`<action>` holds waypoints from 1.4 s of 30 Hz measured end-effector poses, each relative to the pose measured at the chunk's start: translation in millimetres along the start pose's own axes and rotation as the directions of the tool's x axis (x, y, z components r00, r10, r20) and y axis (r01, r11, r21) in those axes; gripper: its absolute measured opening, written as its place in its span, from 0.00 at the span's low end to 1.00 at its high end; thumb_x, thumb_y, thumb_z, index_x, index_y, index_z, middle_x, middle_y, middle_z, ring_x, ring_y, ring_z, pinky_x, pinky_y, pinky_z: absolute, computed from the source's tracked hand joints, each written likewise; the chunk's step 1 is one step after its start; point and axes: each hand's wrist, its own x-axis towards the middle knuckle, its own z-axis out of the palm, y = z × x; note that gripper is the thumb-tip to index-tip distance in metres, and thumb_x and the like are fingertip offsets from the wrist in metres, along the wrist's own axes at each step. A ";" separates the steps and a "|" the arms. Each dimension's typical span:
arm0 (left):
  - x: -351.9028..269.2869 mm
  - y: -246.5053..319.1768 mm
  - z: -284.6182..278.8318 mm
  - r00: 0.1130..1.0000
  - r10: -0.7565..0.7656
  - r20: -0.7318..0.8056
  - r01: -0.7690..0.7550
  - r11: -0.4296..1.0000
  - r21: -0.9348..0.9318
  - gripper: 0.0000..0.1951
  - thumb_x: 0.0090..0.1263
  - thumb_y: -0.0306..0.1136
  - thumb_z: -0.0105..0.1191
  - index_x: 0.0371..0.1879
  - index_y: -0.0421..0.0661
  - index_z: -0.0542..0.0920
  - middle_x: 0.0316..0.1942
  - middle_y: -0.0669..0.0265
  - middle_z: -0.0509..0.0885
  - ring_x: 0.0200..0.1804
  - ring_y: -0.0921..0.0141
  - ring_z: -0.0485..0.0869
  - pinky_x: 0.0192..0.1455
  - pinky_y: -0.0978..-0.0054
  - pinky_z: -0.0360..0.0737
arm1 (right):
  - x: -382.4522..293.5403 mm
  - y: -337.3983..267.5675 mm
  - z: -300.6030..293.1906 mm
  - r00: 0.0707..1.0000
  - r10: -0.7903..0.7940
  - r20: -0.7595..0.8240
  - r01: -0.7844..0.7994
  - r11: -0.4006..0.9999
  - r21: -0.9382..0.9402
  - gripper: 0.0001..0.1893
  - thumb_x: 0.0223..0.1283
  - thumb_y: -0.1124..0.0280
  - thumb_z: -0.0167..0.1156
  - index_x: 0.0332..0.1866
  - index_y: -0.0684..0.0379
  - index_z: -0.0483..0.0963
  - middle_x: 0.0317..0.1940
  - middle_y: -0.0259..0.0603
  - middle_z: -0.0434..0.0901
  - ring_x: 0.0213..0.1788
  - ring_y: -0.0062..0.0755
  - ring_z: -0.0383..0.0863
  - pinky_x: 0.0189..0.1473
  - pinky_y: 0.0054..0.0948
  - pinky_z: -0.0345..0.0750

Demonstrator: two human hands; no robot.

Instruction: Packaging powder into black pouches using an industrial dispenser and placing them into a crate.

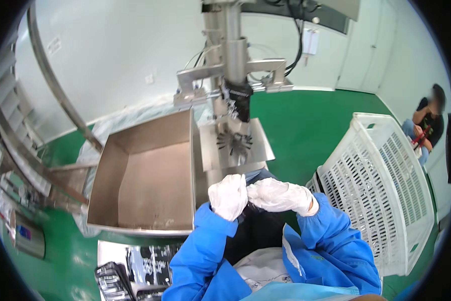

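My left hand (229, 196) and my right hand (280, 194), both in white gloves, are close together at the middle, with the fingers closed on a dark plastic bag (261, 175). Part of the bag shows above and between the hands; the fingertips are mostly hidden. Just beyond them stands a metal filling machine with a vertical steel tube (236, 60). A black printed bag (238, 101) hangs round the tube's lower end, between two metal clamp arms. Beneath it, a dark bristled ring (234, 142) lies over a bent steel plate (263, 141).
An open steel bin (155, 184) stands at the left. Black printed bags (155, 263) lie on a white surface at the lower left. White perforated plastic crates (364, 188) stand at the right. A person (428, 124) sits by the far right wall. A metal canister (29, 235) stands far left.
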 end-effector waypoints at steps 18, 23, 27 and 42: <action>59.2 -72.6 73.7 0.810 -0.468 0.354 0.573 0.501 -0.649 0.18 0.69 0.43 0.51 0.22 0.41 0.82 0.17 0.69 0.78 0.20 0.81 0.70 0.23 0.77 0.66 | 45.5 52.9 -32.6 0.795 0.182 -0.578 -0.382 0.891 -0.245 0.12 0.51 0.71 0.60 0.43 0.53 0.73 0.26 0.44 0.80 0.31 0.46 0.81 0.35 0.38 0.77; 67.5 -147.9 100.1 0.679 -0.604 0.418 0.690 0.328 -0.645 0.19 0.68 0.41 0.49 0.19 0.38 0.79 0.13 0.70 0.73 0.16 0.77 0.68 0.22 0.76 0.66 | 65.9 99.8 -92.5 0.670 0.334 -0.663 -0.583 0.790 -0.190 0.13 0.51 0.57 0.63 0.29 0.57 0.74 0.17 0.44 0.76 0.24 0.46 0.79 0.30 0.38 0.75; 87.4 -233.2 155.8 0.699 -0.714 0.046 0.658 0.616 -0.432 0.14 0.67 0.35 0.47 0.44 0.39 0.78 0.41 0.55 0.79 0.43 0.64 0.76 0.48 0.70 0.72 | 90.5 132.1 -106.8 0.685 0.252 -0.683 -0.637 0.662 -0.395 0.18 0.52 0.53 0.63 0.26 0.59 0.74 0.14 0.47 0.74 0.23 0.51 0.78 0.28 0.43 0.73; 72.7 -352.9 265.7 0.765 -0.476 0.434 0.644 0.593 -0.484 0.26 0.70 0.37 0.36 0.65 0.38 0.59 0.65 0.55 0.62 0.69 0.58 0.56 0.70 0.62 0.52 | 111.2 181.3 -94.0 0.579 -0.167 -0.798 -0.468 0.733 -0.493 0.11 0.55 0.69 0.59 0.19 0.59 0.72 0.11 0.44 0.71 0.14 0.44 0.73 0.18 0.36 0.69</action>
